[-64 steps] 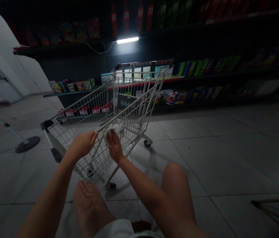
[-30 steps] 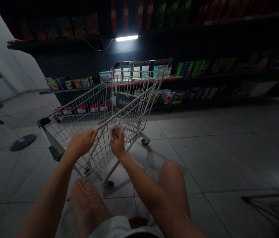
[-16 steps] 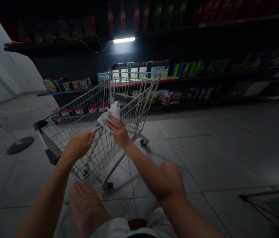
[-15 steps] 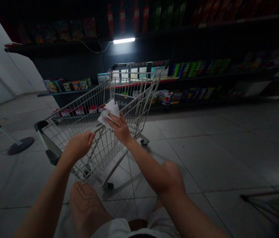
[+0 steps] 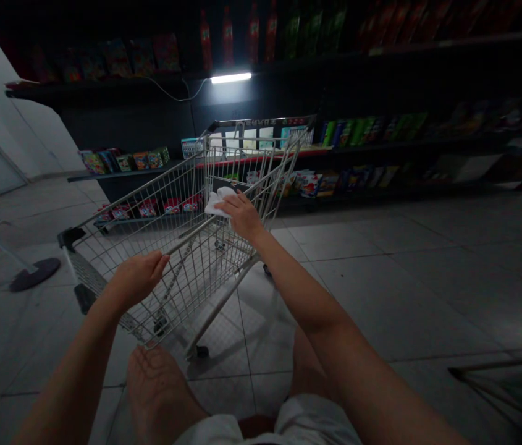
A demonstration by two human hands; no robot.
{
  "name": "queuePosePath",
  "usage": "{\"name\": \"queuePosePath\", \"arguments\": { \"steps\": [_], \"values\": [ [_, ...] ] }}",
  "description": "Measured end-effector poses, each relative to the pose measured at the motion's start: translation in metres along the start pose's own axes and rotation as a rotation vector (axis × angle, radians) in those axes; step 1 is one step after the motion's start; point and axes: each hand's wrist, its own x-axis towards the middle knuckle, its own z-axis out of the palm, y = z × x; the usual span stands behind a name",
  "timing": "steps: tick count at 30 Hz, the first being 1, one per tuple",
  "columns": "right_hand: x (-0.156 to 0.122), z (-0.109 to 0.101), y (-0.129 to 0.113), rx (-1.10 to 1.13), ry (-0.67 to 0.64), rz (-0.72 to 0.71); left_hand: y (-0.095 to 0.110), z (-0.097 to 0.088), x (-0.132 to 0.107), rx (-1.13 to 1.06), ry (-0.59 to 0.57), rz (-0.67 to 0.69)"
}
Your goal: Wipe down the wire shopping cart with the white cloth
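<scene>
A metal shopping cart (image 5: 209, 250) stands in front of me, its handle end toward the shelves. My left hand (image 5: 138, 278) is closed around the top rail of the cart's near side, toward the front corner. Farther along that same rail, my right hand (image 5: 243, 213) presses a white cloth (image 5: 218, 201) against the metal. The cloth is bunched under the fingers and part of it hangs over the inner side of the basket. Whether the right fingertips wrap under the rail is hidden.
Dark store shelves (image 5: 126, 111) with bottles, boxes and packets run behind the cart. A lit tube lamp (image 5: 231, 78) hangs there. A stand with a round base (image 5: 36, 275) is at left, a dark metal frame (image 5: 496, 371) at lower right. My knees are close to the cart.
My right hand has slid the cloth along the rail, away from my left hand and toward the handle end. My left hand keeps its hold; the cart has shifted slightly left in view.
</scene>
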Motion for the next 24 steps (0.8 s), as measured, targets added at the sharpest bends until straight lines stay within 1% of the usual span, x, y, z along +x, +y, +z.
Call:
{"name": "queuePosePath", "arguments": {
  "steps": [2, 4, 5, 7, 9, 10, 11, 12, 14, 15, 16, 17, 19, 20, 21, 22, 24],
  "values": [
    [0.002, -0.005, 0.012, -0.02, 0.0, 0.037, -0.011, -0.002, -0.005, -0.036, -0.004, 0.009],
    [0.0, -0.005, 0.01, -0.02, 0.01, 0.031, -0.022, -0.005, -0.009, -0.075, -0.036, 0.015],
    [-0.001, -0.003, 0.002, -0.016, 0.033, 0.035, -0.027, -0.008, -0.009, -0.093, -0.06, 0.009],
    [-0.006, 0.008, -0.023, -0.003, 0.104, 0.069, -0.03, -0.015, -0.005, -0.103, -0.105, -0.026],
    [-0.012, 0.022, -0.053, 0.019, 0.165, 0.09, -0.026, -0.021, 0.007, -0.079, -0.115, -0.077],
    [-0.016, 0.029, -0.065, 0.034, 0.173, 0.073, -0.022, -0.023, 0.015, -0.067, -0.103, -0.089],
    [-0.019, 0.035, -0.073, 0.055, 0.163, 0.033, -0.018, -0.024, 0.023, -0.083, -0.098, -0.062],
    [-0.022, 0.039, -0.076, 0.081, 0.141, -0.019, -0.014, -0.024, 0.031, -0.128, -0.094, -0.002],
    [-0.028, 0.043, -0.066, 0.131, 0.113, -0.095, -0.01, -0.02, 0.041, -0.244, -0.119, 0.064],
    [-0.031, 0.044, -0.056, 0.142, 0.129, -0.091, -0.011, -0.016, 0.044, -0.307, -0.147, 0.056],
    [-0.034, 0.043, -0.045, 0.136, 0.17, -0.052, -0.012, -0.013, 0.046, -0.367, -0.177, 0.028],
    [-0.037, 0.044, -0.035, 0.113, 0.228, 0.016, -0.014, -0.01, 0.046, -0.414, -0.205, -0.005],
    [-0.046, 0.05, -0.025, 0.049, 0.337, 0.173, -0.018, -0.007, 0.044, -0.467, -0.232, -0.047],
    [-0.054, 0.056, -0.027, 0.025, 0.359, 0.225, -0.02, -0.006, 0.042, -0.469, -0.229, -0.048],
    [-0.064, 0.065, -0.033, 0.014, 0.355, 0.248, -0.02, -0.006, 0.041, -0.46, -0.221, -0.042],
    [-0.077, 0.074, -0.042, 0.017, 0.326, 0.248, -0.019, -0.007, 0.041, -0.445, -0.206, -0.037],
    [-0.109, 0.093, -0.062, 0.043, 0.234, 0.205, -0.016, -0.009, 0.041, -0.418, -0.183, -0.031]
  ]
}}
